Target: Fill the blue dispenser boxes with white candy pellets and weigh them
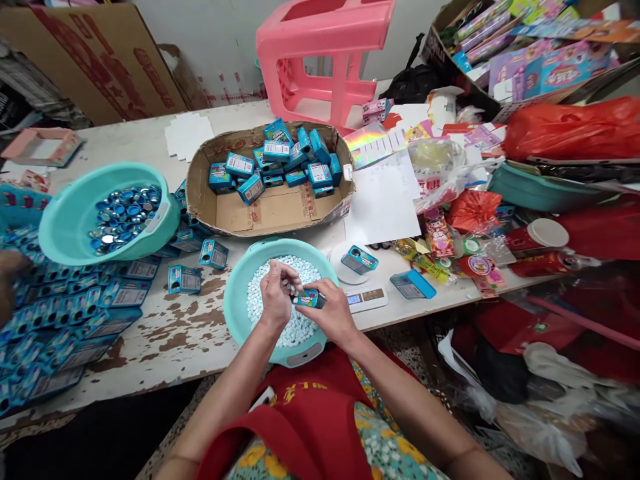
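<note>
Left hand (278,299): we see its grip loosely cupped, a few white pellets (292,288) in it. Right hand (333,310): grip drawn in around a small blue box (307,298), partly covered by fingers. Both are above the teal pellet basin (235,300), near edge of the worktop (200,337). Hemming it in, we note a cardboard tray (235,217) of filled-out boxes just beyond and a digital scale (370,298) just right. Left, a cap basin (55,230) stands among crowded box rows (70,303). Far side: pink stool (327,50); far right, bags and wrappers crowd the surface around a red bag (575,130).
</note>
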`<state>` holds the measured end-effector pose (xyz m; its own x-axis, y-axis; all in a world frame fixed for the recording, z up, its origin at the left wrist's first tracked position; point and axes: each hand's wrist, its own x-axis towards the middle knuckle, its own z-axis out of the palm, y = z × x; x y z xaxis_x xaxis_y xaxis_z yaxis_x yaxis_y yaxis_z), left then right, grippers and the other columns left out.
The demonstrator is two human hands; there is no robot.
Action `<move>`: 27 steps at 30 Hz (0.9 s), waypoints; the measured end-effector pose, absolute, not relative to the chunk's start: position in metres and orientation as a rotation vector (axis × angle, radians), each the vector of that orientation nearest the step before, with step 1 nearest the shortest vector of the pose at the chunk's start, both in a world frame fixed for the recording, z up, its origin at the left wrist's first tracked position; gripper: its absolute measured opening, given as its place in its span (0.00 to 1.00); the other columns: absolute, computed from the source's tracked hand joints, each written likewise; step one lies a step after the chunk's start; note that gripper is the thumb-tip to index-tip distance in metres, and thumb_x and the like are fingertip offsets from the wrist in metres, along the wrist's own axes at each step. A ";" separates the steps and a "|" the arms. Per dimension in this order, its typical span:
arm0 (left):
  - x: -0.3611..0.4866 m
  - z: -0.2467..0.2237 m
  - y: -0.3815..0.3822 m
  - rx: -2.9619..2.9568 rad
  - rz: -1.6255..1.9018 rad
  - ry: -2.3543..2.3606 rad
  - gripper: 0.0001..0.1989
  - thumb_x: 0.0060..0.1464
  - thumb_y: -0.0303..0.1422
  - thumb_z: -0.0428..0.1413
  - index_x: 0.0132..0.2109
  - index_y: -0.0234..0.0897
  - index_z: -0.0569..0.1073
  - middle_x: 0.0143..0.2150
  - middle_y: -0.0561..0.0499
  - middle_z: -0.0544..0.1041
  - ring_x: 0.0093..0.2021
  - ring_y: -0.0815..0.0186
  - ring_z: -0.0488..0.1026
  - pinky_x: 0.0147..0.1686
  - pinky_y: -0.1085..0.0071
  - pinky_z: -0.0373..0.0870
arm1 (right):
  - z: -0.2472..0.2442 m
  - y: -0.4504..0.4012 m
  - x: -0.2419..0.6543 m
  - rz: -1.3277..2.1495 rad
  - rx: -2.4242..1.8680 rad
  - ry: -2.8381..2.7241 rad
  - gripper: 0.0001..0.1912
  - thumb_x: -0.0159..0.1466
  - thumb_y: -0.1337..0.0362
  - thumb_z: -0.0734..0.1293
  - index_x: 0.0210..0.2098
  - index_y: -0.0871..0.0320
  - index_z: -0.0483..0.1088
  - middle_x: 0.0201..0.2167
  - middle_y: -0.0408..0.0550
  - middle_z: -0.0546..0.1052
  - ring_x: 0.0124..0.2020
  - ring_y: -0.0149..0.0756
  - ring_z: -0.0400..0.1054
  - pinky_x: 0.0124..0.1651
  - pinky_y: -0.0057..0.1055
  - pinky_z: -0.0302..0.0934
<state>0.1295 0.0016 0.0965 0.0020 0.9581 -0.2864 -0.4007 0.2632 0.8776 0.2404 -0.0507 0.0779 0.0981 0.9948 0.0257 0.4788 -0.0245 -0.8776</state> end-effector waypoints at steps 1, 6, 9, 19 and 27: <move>0.129 0.099 0.002 0.677 1.211 1.052 0.26 0.54 0.54 0.48 0.23 0.36 0.68 0.20 0.51 0.66 0.19 0.70 0.66 0.20 0.73 0.61 | 0.077 -0.051 0.240 0.868 -1.601 -1.463 0.17 0.49 0.64 0.75 0.39 0.52 0.73 0.37 0.46 0.74 0.41 0.41 0.69 0.46 0.37 0.62; 0.105 0.094 0.017 0.615 1.304 1.023 0.27 0.55 0.53 0.46 0.20 0.38 0.63 0.18 0.52 0.61 0.18 0.70 0.61 0.20 0.72 0.60 | 0.084 -0.057 0.248 0.937 -1.487 -1.341 0.18 0.50 0.61 0.75 0.40 0.52 0.72 0.39 0.46 0.73 0.43 0.40 0.68 0.48 0.37 0.62; 0.087 0.061 0.028 0.827 1.184 1.274 0.25 0.56 0.52 0.46 0.22 0.38 0.67 0.22 0.50 0.68 0.23 0.66 0.66 0.25 0.70 0.64 | 0.094 -0.060 0.258 0.931 -1.454 -1.303 0.18 0.51 0.59 0.75 0.41 0.51 0.73 0.40 0.46 0.72 0.44 0.40 0.68 0.49 0.37 0.62; 0.143 -0.021 -0.019 2.183 0.198 1.377 0.19 0.56 0.46 0.49 0.49 0.43 0.72 0.53 0.43 0.68 0.55 0.50 0.59 0.53 0.53 0.55 | 0.165 -0.059 0.300 0.590 -1.439 -1.096 0.21 0.50 0.62 0.76 0.42 0.52 0.73 0.42 0.46 0.72 0.46 0.42 0.66 0.52 0.42 0.61; 0.093 -0.024 -0.037 2.416 -0.118 1.116 0.17 0.58 0.43 0.46 0.47 0.41 0.72 0.47 0.42 0.70 0.44 0.55 0.67 0.40 0.61 0.64 | 0.120 -0.041 0.268 0.643 -1.480 -1.313 0.18 0.51 0.61 0.74 0.41 0.54 0.72 0.39 0.45 0.73 0.42 0.37 0.69 0.48 0.36 0.64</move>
<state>0.0930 -0.0374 -0.0244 0.6651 0.6969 -0.2684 0.7376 -0.5566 0.3823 0.2677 -0.0412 0.1197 0.2656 0.9378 0.2236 0.3982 0.1045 -0.9113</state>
